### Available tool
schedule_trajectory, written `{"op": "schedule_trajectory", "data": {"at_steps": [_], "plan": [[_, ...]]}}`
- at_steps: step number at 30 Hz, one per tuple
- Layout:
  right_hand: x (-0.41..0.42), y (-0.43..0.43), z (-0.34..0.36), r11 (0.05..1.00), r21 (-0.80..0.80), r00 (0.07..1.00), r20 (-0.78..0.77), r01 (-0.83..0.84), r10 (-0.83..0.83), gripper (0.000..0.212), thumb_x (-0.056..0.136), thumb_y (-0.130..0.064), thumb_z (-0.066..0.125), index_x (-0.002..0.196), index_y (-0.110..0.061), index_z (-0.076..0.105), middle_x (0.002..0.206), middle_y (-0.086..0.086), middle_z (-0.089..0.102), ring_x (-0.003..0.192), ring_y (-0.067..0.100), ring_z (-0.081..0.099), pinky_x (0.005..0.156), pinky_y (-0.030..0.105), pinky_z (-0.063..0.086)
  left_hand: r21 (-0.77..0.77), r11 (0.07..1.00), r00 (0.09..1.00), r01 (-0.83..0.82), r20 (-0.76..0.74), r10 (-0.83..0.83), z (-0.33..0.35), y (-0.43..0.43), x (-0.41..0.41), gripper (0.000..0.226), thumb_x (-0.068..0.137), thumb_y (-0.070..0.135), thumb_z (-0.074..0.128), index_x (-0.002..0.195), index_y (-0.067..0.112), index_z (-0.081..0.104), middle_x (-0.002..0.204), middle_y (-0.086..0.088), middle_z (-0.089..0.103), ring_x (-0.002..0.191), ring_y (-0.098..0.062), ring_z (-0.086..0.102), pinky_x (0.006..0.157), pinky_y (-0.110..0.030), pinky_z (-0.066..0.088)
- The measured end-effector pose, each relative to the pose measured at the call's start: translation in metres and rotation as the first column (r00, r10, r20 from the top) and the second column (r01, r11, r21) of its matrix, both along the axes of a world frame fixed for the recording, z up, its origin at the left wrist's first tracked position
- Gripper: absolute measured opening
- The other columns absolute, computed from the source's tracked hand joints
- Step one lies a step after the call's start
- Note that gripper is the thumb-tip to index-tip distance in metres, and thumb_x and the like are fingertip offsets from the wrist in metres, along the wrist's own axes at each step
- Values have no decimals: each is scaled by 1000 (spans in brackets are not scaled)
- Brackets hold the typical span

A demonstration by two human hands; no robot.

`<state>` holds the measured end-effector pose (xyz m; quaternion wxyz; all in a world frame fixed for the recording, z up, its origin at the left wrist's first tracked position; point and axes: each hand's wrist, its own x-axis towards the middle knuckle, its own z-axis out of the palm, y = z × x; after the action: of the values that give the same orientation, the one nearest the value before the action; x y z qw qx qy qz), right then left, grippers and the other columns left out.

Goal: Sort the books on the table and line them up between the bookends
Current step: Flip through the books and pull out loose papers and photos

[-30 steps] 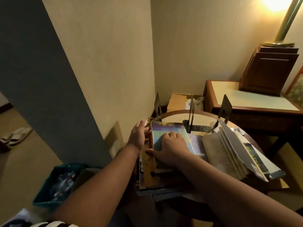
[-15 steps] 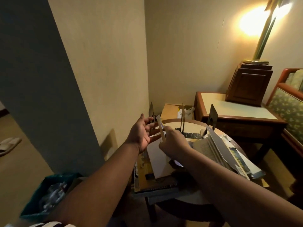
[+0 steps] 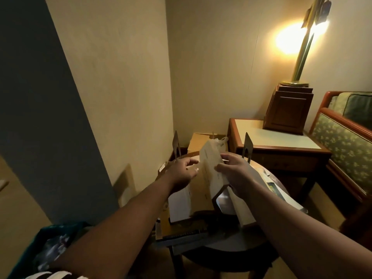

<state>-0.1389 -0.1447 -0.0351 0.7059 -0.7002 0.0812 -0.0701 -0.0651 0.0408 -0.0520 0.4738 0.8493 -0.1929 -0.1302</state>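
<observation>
Two hands meet over the round worktop, and from my remote seat I see one pale book lifted between them, tilted with its top end away from the camera. The right hand has it: its fingers curl over the book's right edge, with the thumb pressed on the cover. The left hand sits at the opposite edge with fingers loosely bent and a fingertip touching the book; I cannot tell whether it actually grips.

The raised book hangs above a flat pile of books at the worktop's near left. Just right of that, under the right forearm, more books lean with their page edges showing. One bookend stands upright at the far left of the worktop, and a second bookend stands at the far right; in my view the held book lies between the two. Behind them are a cardboard box and a side table with a lit lamp.
</observation>
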Motion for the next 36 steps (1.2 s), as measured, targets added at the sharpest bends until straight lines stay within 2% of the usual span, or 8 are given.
{"op": "schedule_trajectory", "data": {"at_steps": [3,5,15,22,25,27,32,36], "plan": [[-3,-11,-7,991,130,998,-64,9,-1,68,80,-9,69,143,-15,44,122,18,51,112,36,54,72,39,55,303,953,996,21,78,-47,-19,6,-3,58,90,38,60,144,29,41,144,-4,45,126,-24,46,105,-45,44],[-4,-17,-10,984,177,996,-91,6,10,70,87,-2,64,148,-22,35,123,21,48,110,36,54,72,43,56,358,932,998,50,20,-61,-27,9,-4,67,92,41,60,150,24,32,149,-7,39,131,-26,42,107,-45,41],[-6,-11,-12,951,309,998,-58,-19,38,70,88,4,60,147,-28,42,129,18,46,114,43,53,91,63,53,258,966,1000,-1,30,-6,-30,23,0,61,92,40,63,145,17,42,140,-5,50,117,-19,51,91,-32,48],[8,12,-22,946,318,996,-39,-64,80,68,87,0,61,147,-28,46,130,18,50,116,42,54,75,52,60,163,974,988,-155,32,152,-30,49,6,57,91,32,65,142,18,46,135,-6,53,114,-23,54,94,-44,53],[7,12,-27,938,343,994,-70,-52,81,55,88,2,59,135,-27,54,129,17,52,114,43,55,74,51,60,187,970,988,-156,14,156,-38,57,4,59,90,33,67,143,19,46,138,-7,53,118,-24,54,98,-48,51],[5,7,-28,946,319,992,-95,-51,85,44,88,2,58,119,-29,58,126,17,54,113,41,57,71,47,61,217,958,982,-186,18,186,-42,60,3,66,89,34,67,147,18,41,141,-8,51,121,-26,53,98,-45,50],[1,-17,-39,976,216,953,-298,15,51,52,87,-2,60,138,-13,51,128,18,58,111,37,62,79,52,60,201,953,974,-226,30,225,-46,63,2,69,88,35,69,148,18,39,141,-8,50,121,-27,54,94,-44,51],[-1,-13,-52,985,-162,933,-343,50,-104,29,96,-4,52,119,-17,64,114,5,60,108,25,59,90,48,56,249,933,964,-260,122,237,-41,64,2,70,82,45,69,144,23,44,134,-5,48,117,-27,53,94,-49,53]]}}
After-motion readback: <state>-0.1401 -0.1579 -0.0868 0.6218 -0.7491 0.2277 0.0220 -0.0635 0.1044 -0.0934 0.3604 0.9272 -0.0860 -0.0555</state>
